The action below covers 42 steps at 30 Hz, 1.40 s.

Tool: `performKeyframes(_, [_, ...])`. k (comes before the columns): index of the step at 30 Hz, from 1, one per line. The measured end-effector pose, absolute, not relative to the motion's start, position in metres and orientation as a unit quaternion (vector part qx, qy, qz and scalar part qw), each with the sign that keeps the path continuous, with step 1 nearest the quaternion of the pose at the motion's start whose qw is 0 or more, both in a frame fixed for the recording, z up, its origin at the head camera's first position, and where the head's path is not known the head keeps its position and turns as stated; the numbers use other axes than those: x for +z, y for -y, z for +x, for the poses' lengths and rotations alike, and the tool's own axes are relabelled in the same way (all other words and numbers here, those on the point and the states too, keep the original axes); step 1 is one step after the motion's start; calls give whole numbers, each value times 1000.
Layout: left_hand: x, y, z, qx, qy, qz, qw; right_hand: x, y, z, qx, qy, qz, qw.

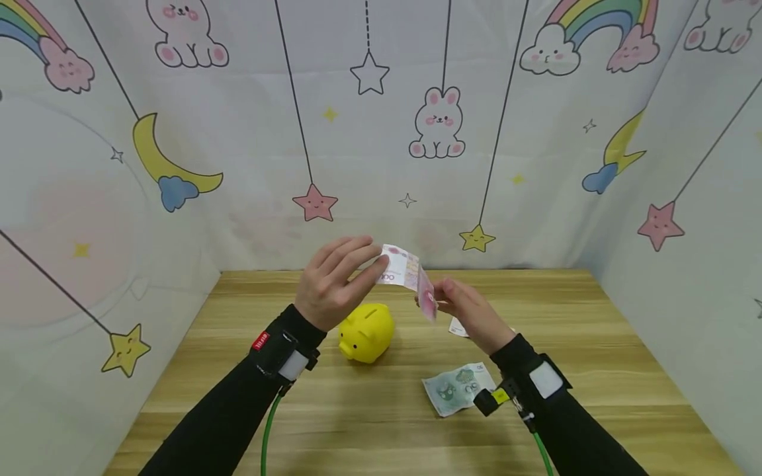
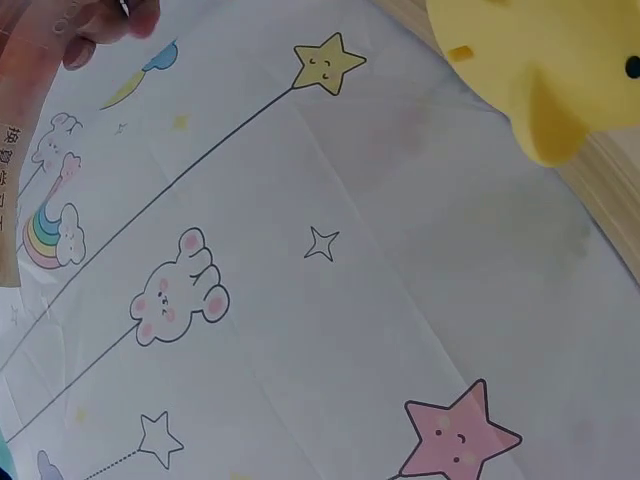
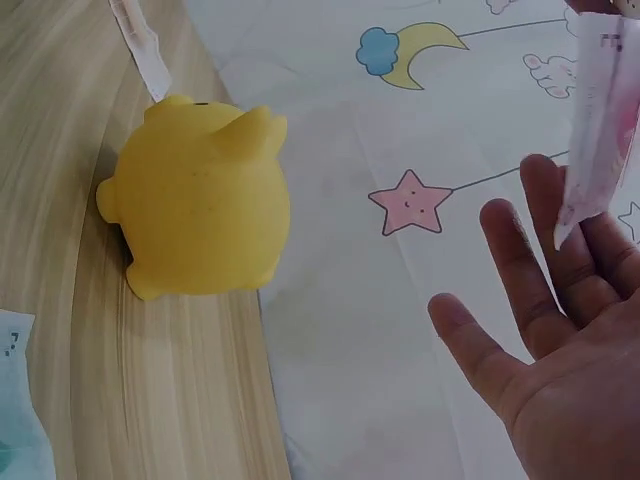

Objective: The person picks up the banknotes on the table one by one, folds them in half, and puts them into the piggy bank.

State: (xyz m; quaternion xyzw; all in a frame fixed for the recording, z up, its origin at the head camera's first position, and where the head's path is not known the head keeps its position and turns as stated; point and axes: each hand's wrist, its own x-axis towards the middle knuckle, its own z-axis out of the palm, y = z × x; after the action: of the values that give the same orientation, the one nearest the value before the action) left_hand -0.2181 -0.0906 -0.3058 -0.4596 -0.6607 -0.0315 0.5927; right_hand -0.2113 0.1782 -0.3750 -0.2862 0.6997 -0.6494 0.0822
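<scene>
A pink 100 banknote (image 1: pixel 397 268) is held up between both hands, over the table's far part. My left hand (image 1: pixel 339 281) pinches its left end between thumb and fingers. At the other end, which bends sharply downward, my right hand (image 1: pixel 470 311) grips with its fingertips; in the right wrist view its other fingers (image 3: pixel 540 270) spread out beside the hanging paper. Below and left of the note stands a yellow piggy bank (image 1: pixel 366 334), slot on top, snout toward me. The left wrist view shows the note's printed edge (image 2: pixel 12 150) at far left.
A greenish 50 banknote (image 1: pixel 455 390) lies flat on the wooden table (image 1: pixel 333 423), near my right wrist. Another pale note (image 1: pixel 457 327) sits partly hidden behind the right hand. Printed cloth walls (image 1: pixel 369 158) enclose the back and sides. Green cables (image 1: pixel 268 430) trail from both wrist cameras.
</scene>
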Motion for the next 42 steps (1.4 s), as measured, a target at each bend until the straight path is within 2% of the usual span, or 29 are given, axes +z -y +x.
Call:
performKeyframes(6, [-317,102,-226,21,666,-456,590,-383,-183,-215,-660,-714,-225,61])
performKeyframes(14, [-334,111,-231,88,667,-466,575,-389,-189,-219,-658,-728,-182,63])
performKeyframes(23, [-346,118,-232,120,674,-473,554,-395,-193,-225,-640,-751,-161,-2])
performKeyframes(31, [-360,123,-236,115,688,-477,535,-396,-191,-234,-600,-777,-180,-59])
performKeyframes(36, [-365,124,-237,115,699,-470,526,-390,-189,-239,-578,-790,-197,-59])
performKeyframes(42, [-371,128,-237,51,753,-440,487,-362,-180,-225,-561,-792,-236,-49])
